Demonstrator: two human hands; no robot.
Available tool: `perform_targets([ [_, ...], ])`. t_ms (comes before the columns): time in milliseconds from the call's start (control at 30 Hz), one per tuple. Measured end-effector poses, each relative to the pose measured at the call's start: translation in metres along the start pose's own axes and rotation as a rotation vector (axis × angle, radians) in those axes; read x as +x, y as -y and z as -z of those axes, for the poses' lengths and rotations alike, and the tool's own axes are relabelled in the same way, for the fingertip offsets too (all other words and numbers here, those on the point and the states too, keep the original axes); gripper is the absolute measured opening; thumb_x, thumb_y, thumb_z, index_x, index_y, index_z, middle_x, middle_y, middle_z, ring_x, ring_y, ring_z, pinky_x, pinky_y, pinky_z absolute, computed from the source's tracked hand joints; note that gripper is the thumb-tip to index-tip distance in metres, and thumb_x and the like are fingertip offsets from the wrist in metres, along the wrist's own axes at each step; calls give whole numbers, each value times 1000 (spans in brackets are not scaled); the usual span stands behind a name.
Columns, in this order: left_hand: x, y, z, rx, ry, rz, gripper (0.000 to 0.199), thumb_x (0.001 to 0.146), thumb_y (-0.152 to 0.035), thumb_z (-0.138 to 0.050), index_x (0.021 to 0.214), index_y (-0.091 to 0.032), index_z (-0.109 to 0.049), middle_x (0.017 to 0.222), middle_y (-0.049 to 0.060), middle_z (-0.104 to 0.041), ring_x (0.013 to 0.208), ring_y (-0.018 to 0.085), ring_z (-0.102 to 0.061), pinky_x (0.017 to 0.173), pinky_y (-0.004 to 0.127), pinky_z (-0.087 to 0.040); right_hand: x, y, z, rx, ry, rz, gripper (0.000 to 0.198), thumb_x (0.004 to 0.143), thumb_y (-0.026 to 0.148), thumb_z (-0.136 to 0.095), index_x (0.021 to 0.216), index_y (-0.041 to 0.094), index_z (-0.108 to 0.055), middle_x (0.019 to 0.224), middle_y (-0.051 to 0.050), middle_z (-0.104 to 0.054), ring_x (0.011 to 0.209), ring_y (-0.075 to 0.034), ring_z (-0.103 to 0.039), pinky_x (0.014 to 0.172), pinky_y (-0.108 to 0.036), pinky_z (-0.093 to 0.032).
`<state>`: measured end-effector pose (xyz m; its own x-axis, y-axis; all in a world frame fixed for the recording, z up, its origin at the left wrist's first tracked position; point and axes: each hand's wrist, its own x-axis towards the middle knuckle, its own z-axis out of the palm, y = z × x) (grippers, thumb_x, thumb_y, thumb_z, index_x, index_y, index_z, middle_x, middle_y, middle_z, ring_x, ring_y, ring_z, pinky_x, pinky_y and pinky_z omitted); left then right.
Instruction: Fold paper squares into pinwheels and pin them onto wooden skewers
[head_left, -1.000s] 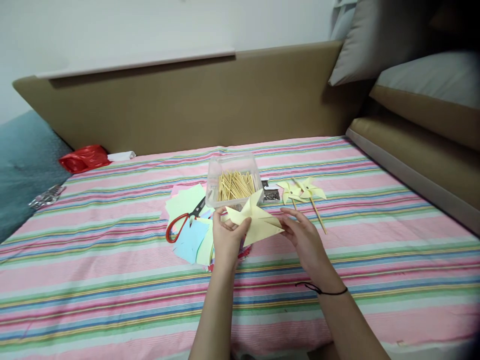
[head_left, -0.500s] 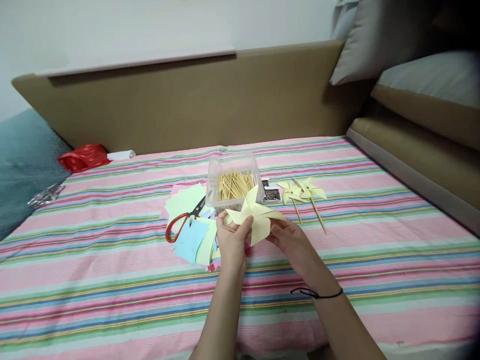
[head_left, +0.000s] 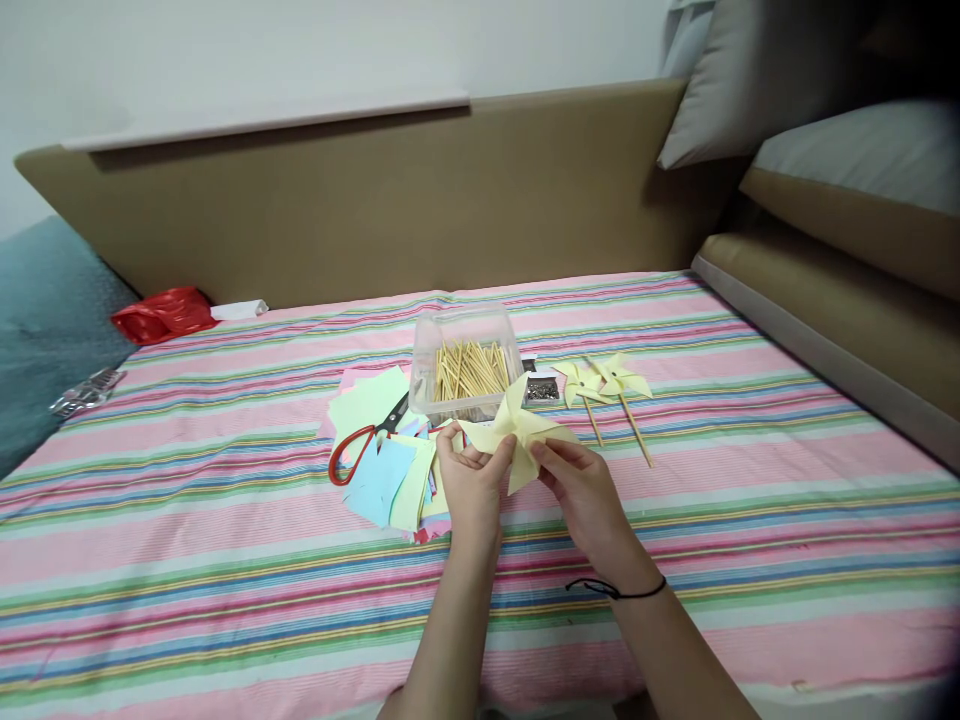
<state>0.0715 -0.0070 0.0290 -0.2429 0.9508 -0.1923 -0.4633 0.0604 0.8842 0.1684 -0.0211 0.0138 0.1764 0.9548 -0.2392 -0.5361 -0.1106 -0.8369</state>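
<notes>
A pale yellow paper pinwheel (head_left: 517, 425), with no stick visible on it, is held up in front of me. My left hand (head_left: 476, 480) pinches it from the left, thumb near its centre and fingers behind. From the right, my right hand (head_left: 581, 490) grips it, thumb on the paper close to the left thumb; its other fingers are partly hidden. Just behind the paper stands a clear plastic box (head_left: 424, 365) of wooden sticks (head_left: 469, 370). Two finished-looking yellow pinwheels (head_left: 581, 383) (head_left: 619, 376) on sticks lie to the right.
Coloured paper sheets (head_left: 382, 485) lie left of my hands, with red-handled scissors (head_left: 352, 455) on top. A small tray of metal pins (head_left: 542, 388) sits beside the box. Farther left are a red plastic bag (head_left: 165, 315) and a clear packet (head_left: 86, 390), all on a striped cloth (head_left: 225, 560).
The pinwheel has shifted slightly right. My right hand has moved inward, bringing its thumb onto the paper near the centre; my left hand still pinches it.
</notes>
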Motion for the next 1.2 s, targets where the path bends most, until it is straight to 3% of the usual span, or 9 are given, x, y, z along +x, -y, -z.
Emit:
perform_targets([
  [233,-3,1,-3,-50,11,0,60,58,-18,-79,101,-20,-38,76,5,-72,65,18,-70,63,29,-54,-2,0,-6,23,-93,15,21,52,31,-85,64,18,-75,64,0,-69,62,-13,-58,60,-25,-48],
  [567,-4,4,-4,-28,24,16,60,58,-20,-80,98,-22,-36,72,3,-72,46,10,-60,45,18,-44,0,-3,-10,46,-136,50,23,50,32,-85,66,18,-76,70,-3,-72,63,-15,-60,57,-26,-48],
  [900,-4,2,-5,-22,29,14,61,57,-21,-80,98,-22,-35,73,3,-72,49,13,-62,47,20,-46,1,-6,-7,33,-151,65,20,52,31,-85,61,17,-75,64,-2,-69,60,-13,-58,55,-25,-47],
  [1200,-2,7,-3,-16,41,25,64,57,-23,-82,99,-23,-34,76,3,-72,56,17,-67,52,23,-50,1,-5,-10,10,-179,79,24,51,34,-84,69,19,-76,75,-5,-73,67,-19,-64,61,-30,-52],
])
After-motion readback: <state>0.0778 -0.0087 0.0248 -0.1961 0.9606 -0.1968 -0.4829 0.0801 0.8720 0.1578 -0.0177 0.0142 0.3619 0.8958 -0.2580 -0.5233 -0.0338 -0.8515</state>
